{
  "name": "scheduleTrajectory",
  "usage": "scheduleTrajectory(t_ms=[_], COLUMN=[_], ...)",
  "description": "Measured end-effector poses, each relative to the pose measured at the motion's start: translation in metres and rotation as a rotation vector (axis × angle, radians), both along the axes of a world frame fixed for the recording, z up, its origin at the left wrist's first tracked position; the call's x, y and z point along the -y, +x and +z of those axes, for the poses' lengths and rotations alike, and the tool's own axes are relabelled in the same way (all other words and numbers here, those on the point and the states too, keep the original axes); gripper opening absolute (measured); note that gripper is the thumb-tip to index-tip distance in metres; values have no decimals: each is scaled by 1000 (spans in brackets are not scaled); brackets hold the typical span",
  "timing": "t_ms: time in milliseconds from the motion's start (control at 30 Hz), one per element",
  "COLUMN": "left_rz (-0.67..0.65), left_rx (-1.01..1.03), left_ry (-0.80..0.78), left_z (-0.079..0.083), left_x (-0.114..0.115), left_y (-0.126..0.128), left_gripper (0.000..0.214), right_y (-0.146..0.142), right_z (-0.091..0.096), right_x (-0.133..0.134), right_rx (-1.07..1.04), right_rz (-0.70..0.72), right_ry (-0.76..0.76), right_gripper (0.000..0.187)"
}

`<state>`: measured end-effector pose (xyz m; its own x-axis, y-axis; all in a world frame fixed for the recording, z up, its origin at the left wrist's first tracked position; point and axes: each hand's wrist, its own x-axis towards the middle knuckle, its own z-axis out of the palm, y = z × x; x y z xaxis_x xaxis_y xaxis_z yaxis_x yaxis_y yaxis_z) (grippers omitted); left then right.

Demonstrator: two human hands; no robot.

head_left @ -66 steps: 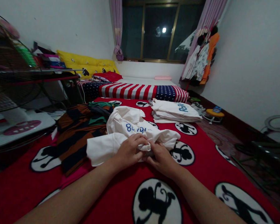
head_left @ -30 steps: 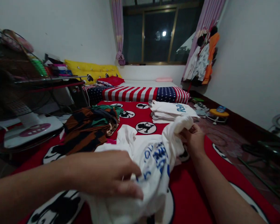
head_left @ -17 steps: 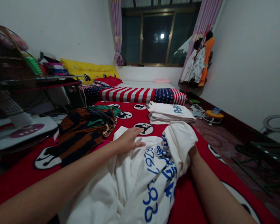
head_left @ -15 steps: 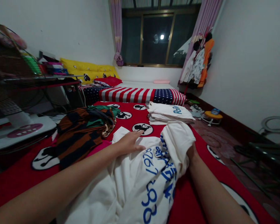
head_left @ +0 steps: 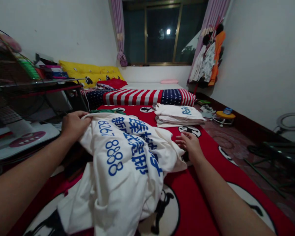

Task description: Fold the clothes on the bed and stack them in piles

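A rumpled white T-shirt point(head_left: 127, 196) with blue lettering and digits is spread over the red blanket point(head_left: 194, 203). At its upper left corner, my left hand point(head_left: 75, 126) pinches the cloth and holds it raised. My right hand point(head_left: 190, 146) is just off the shirt's right edge, fingers apart and holding nothing. Beyond it lies a stack of folded white shirts point(head_left: 177, 115). The raised shirt covers most of a dark pile of clothes on the left; a strip of green cloth point(head_left: 105, 110) shows behind it.
A bed with a striped, starred cover point(head_left: 135, 97) stands at the back under the window. To the left are a cluttered desk point(head_left: 46, 83) and a white machine or chair base point(head_left: 27, 131). On the right floor sit a yellow stool point(head_left: 225, 114) and a dark folding frame point(head_left: 282, 160).
My left hand has moved left and taken up the shirt's corner, drawing the cloth open over the dark clothes. The right hand has let go of the bunched cloth.
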<state>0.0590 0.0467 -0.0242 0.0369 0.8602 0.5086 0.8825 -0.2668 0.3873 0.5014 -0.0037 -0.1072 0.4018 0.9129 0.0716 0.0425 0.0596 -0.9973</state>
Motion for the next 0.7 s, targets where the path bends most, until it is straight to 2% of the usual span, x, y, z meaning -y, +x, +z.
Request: scheduleTrajectory(t_ms=[33,100,167,233,300,367,467,567,633,700], left_rz=[104,153,116,71,23,-77,-171,-156,-134,-163], left_rx=[-32,-123,-186,-189,-173,-222,-366,-484,-533,-518], left_ry=[32,45,66,110,135,113,16,-171,-279,-378], left_z=[-7,-18,-21,-16,-10,-7,-15,-27,-30,-26], left_x=[0,2,7,12,15,15,10,6,6,6], left_y=[-15,-32,-31,-15,11,40,73,90,95,97], left_gripper=[32,32,35,35,34,36,47,71,78,65], right_y=[-3,-9,-12,-13,-12,-11,-9,-4,0,3], right_z=[2,8,16,23,29,35,40,40,36,32], right_x=[3,9,15,21,27,33,39,40,36,29], right_rx=[-31,-25,114,336,551,675,665,437,280,179], right_rz=[47,166,335,546,748,861,918,970,877,640], right_ry=[-42,-133,-221,-259,-222,-184,-273,-347,-307,-220], right_gripper=[39,41,47,48,40,32,29,34,36,38])
